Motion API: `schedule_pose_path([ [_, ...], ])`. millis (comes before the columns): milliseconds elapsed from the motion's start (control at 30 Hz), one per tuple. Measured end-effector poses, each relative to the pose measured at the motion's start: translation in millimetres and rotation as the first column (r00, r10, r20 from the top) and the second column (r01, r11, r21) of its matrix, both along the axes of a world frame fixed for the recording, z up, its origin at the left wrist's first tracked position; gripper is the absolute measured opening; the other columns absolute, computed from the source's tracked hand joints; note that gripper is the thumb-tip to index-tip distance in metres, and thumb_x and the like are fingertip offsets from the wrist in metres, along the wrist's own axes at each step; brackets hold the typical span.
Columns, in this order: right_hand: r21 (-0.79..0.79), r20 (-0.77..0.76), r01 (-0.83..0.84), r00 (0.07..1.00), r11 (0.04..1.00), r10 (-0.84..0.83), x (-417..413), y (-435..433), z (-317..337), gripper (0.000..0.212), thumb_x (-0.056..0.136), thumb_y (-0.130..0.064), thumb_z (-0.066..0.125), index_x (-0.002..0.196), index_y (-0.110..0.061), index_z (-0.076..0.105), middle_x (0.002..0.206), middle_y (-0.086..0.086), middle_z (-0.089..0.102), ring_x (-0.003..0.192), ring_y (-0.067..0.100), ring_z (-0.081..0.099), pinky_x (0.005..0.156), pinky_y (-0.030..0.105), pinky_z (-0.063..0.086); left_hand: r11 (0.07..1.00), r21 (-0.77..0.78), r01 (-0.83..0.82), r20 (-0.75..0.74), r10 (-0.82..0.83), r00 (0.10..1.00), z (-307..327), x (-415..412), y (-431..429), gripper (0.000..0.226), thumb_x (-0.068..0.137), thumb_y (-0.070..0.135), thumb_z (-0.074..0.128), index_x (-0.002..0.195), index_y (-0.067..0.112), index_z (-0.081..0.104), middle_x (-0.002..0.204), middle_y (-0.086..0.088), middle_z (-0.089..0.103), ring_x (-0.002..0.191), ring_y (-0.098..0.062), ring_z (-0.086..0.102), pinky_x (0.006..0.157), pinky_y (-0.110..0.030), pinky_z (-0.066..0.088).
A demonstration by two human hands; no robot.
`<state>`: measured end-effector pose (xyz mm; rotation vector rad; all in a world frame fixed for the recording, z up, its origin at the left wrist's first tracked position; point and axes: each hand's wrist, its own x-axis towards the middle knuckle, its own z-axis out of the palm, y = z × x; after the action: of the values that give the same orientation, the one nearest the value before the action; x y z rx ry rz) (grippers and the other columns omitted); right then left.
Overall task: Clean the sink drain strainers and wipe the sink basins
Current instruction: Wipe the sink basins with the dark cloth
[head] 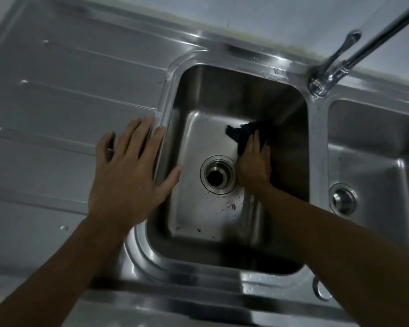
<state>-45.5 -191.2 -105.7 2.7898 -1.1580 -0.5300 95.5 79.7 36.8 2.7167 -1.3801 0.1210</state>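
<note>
Down in the larger basin, my right hand presses a dark cloth flat against the floor, just right of the drain; fingers lie extended over the cloth rather than curled round it, palm down; the cloth's far edge reaches toward the basin's right wall. Drain opening shows a dark hole inside its steel ring; I cannot tell whether a strainer sits in it. Small specks of debris lie on the basin floor near the drain, on my side of it, a few more toward the near left corner. My left hand rests spread and empty on the basin's left rim, fingers wide, thumb reaching over the edge; palm on the ribbed drainboard. Second, smaller basin to the right has its own drain fitting; faucet rises from the deck between the two basins.
</note>
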Motion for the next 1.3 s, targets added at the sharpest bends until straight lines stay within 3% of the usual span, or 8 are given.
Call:
schedule_pose_path([
  [167, 0.207, 0.388, 0.222, 0.875, 0.953, -0.288, 65.4, 31.0, 13.9, 0.067, 0.1, -0.017, 0.042, 0.161, -0.004, 0.017, 0.171, 0.016, 0.007, 0.154, 0.038, 0.02, 0.121, 0.046, 0.027, 1.0, -0.01, -0.011, -0.023, 0.011, 1.0, 0.5, -0.3, 0.2, 0.081, 0.099, 0.072, 0.026, 0.157, 0.017, 0.036, 0.168, -0.009, 0.028, 0.157, -0.026, 0.025, 0.121, -0.058, 0.023],
  [433, 0.301, 0.588, -0.5, 0.768, 0.812, 0.254, 59.1, 96.9, 6.6, 0.065, 0.101, -0.011, 0.056, 0.158, -0.001, 0.027, 0.167, 0.015, 0.025, 0.15, 0.039, 0.031, 0.122, 0.048, 0.033, 0.999, -0.034, -0.002, -0.002, 0.002, 1.0, 0.6, -1.4, 0.5, 0.076, 0.101, 0.068, 0.034, 0.156, 0.016, 0.039, 0.168, -0.009, 0.029, 0.156, -0.026, 0.027, 0.121, -0.057, 0.024],
  [700, 0.086, 0.397, -0.984, -0.113, -0.159, 0.911, -16.4, 88.1, 1.4, 0.051, 0.106, -0.023, 0.039, 0.154, -0.007, 0.042, 0.159, 0.01, 0.043, 0.153, 0.035, 0.028, 0.123, 0.045, 0.03, 1.0, -0.018, -0.015, 0.036, 0.016, 0.999, 1.7, -4.7, -0.5, 0.077, 0.101, 0.07, 0.026, 0.156, 0.017, 0.037, 0.168, -0.007, 0.03, 0.156, -0.025, 0.027, 0.12, -0.055, 0.026],
  [767, 0.056, 0.371, -0.996, 0.082, 0.066, 0.925, 0.6, 67.1, 2.8, 0.052, 0.104, -0.021, 0.041, 0.154, -0.01, 0.041, 0.16, 0.013, 0.04, 0.148, 0.035, 0.038, 0.116, 0.046, 0.041, 1.0, -0.027, -0.011, 0.051, 0.013, 0.999, -0.5, -3.9, -0.3, 0.076, 0.101, 0.069, 0.029, 0.156, 0.017, 0.038, 0.168, -0.007, 0.03, 0.156, -0.025, 0.029, 0.12, -0.055, 0.026],
  [867, 0.04, 0.322, -0.545, 0.801, 0.838, 0.505, -2.8, 37.1, 9.6, 0.064, 0.103, -0.02, 0.048, 0.161, -0.009, 0.024, 0.169, 0.015, 0.018, 0.143, 0.038, 0.041, 0.115, 0.047, 0.042, 0.998, -0.058, -0.008, 0.043, 0.011, 0.999, -0.9, -4.9, 1.2, 0.073, 0.102, 0.065, 0.033, 0.155, 0.017, 0.041, 0.167, -0.008, 0.032, 0.155, -0.025, 0.031, 0.12, -0.055, 0.026],
  [933, -0.028, 0.196, -0.216, 0.956, 0.976, 0.217, -9.0, 26.9, 14.5, 0.068, 0.104, -0.014, 0.045, 0.16, 0.003, 0.01, 0.169, 0.024, 0.004, 0.145, 0.048, 0.036, 0.118, 0.05, 0.035, 0.998, -0.062, -0.006, 0.041, 0.009, 0.999, 0.8, -4.1, -0.1, 0.071, 0.102, 0.064, 0.034, 0.154, 0.017, 0.042, 0.167, -0.008, 0.033, 0.155, -0.025, 0.031, 0.12, -0.055, 0.025],
  [1133, 0.116, -0.137, -0.345, 0.923, 0.932, 0.359, -65.5, 66.7, 35.0, 0.069, 0.106, -0.031, 0.04, 0.157, 0.008, 0.016, 0.164, 0.036, -0.003, 0.149, 0.056, 0.018, 0.12, 0.057, 0.025, 0.999, -0.046, -0.008, 0.014, 0.009, 1.0, 1.9, -2.1, -0.3, 0.075, 0.101, 0.068, 0.026, 0.156, 0.018, 0.037, 0.167, -0.008, 0.03, 0.156, -0.025, 0.027, 0.121, -0.056, 0.024],
  [1300, 0.283, 0.302, -0.912, 0.378, 0.296, 0.875, -80.2, 92.7, 29.2, 0.056, 0.102, -0.019, 0.046, 0.156, -0.007, 0.037, 0.161, 0.014, 0.039, 0.149, 0.039, 0.033, 0.118, 0.049, 0.038, 0.999, -0.05, -0.001, 0.076, 0.005, 0.997, -4.5, -1.6, 1.2, 0.075, 0.102, 0.069, 0.026, 0.155, 0.018, 0.037, 0.167, -0.008, 0.031, 0.155, -0.026, 0.029, 0.119, -0.055, 0.026],
])
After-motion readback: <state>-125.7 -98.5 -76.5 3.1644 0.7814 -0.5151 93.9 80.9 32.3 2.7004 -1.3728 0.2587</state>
